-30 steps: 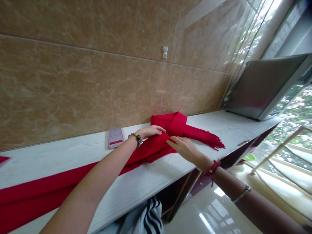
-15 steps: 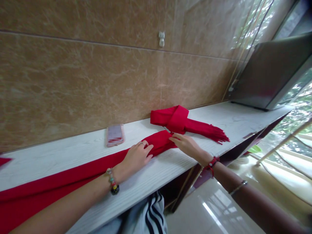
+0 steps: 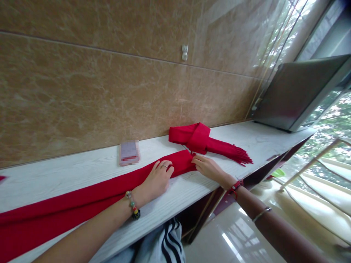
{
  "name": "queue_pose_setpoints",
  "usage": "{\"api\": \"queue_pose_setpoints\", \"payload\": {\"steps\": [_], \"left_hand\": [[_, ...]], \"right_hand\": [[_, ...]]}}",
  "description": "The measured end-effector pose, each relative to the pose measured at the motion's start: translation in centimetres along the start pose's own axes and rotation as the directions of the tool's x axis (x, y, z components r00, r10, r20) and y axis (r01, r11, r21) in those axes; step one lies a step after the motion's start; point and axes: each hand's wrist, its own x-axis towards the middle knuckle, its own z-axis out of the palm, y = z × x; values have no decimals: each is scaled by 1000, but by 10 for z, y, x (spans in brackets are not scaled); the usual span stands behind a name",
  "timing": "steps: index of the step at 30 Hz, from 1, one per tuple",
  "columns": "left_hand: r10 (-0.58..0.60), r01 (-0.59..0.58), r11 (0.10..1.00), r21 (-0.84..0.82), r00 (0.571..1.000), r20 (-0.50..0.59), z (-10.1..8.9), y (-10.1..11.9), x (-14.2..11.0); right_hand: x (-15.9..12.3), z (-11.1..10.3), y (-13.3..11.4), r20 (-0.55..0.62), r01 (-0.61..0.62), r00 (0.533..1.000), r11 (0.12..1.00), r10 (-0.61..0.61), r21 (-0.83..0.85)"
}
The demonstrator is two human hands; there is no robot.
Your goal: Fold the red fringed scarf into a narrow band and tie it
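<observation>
A long red scarf (image 3: pixel 109 186) lies folded lengthwise along the white counter, broadening toward the lower left. My left hand (image 3: pixel 157 179) rests across its narrow part, fingers bent and closed on the cloth. At the scarf's right end, my right hand (image 3: pixel 207 168) pinches the edge between thumb and fingertips; the exact grip is partly hidden. Just beyond lies a second red scarf (image 3: pixel 189 135), folded over itself in a loop, its fringed end pointing right.
A phone (image 3: pixel 128 152) lies on the white counter (image 3: pixel 74 171) near the brown tiled wall. Farther right stands a large grey box-like appliance (image 3: pixel 301 91). A red tip of cloth (image 3: pixel 2 179) shows at the left edge. Below the counter are open shelves.
The view has shifted slightly. My left hand's fingers have drawn closer together on the scarf. My right hand stays at the scarf's end, its fingers now more bunched.
</observation>
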Motion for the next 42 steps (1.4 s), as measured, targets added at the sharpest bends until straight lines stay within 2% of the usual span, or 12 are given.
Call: {"api": "queue_pose_setpoints", "payload": {"steps": [4, 7, 9, 12, 17, 21, 25, 29, 31, 33, 38, 42], "left_hand": [[18, -11, 968, -252, 1000, 26, -5, -12, 10], [-62, 54, 949, -310, 998, -16, 0, -14, 20], [-106, 103, 959, -265, 994, 4, 7, -12, 24], [-121, 131, 974, -183, 991, 65, 18, -11, 27], [-104, 115, 986, -122, 990, 94, 23, -11, 22], [-96, 107, 986, -124, 991, 91, 25, -14, 17], [-109, 122, 984, -132, 989, 105, 22, -17, 5], [-149, 179, 971, -157, 971, 187, 8, -18, -20], [-165, 197, 968, -153, 967, 196, 1, -20, -36], [-156, 178, 975, -133, 975, 160, -1, -23, -51], [-117, 124, 988, -90, 990, 75, 10, -33, -76], [-109, 110, 990, -90, 994, 19, 17, -33, -80]], "right_hand": [[12, -22, -3, -53, 71, 996, 994, -67, 87], [34, -28, -9, -98, 13, 995, 992, -1, 124], [50, -21, -13, -87, -55, 994, 992, 65, 111], [64, 3, -18, 12, -110, 994, 993, 109, 45], [53, 41, -22, 108, -138, 984, 989, 143, -53], [43, 47, -21, 113, -134, 983, 987, 143, -88], [44, 40, -20, 163, -104, 978, 985, 127, -140], [56, 24, -25, 229, -54, 968, 974, 105, -218], [67, 16, -34, 204, -78, 971, 973, 124, -218], [78, 11, -47, 154, -104, 979, 978, 133, -182], [85, 25, -79, 181, -17, 983, 996, 33, -90], [72, 43, -76, 225, -59, 972, 995, 76, -83]]}}
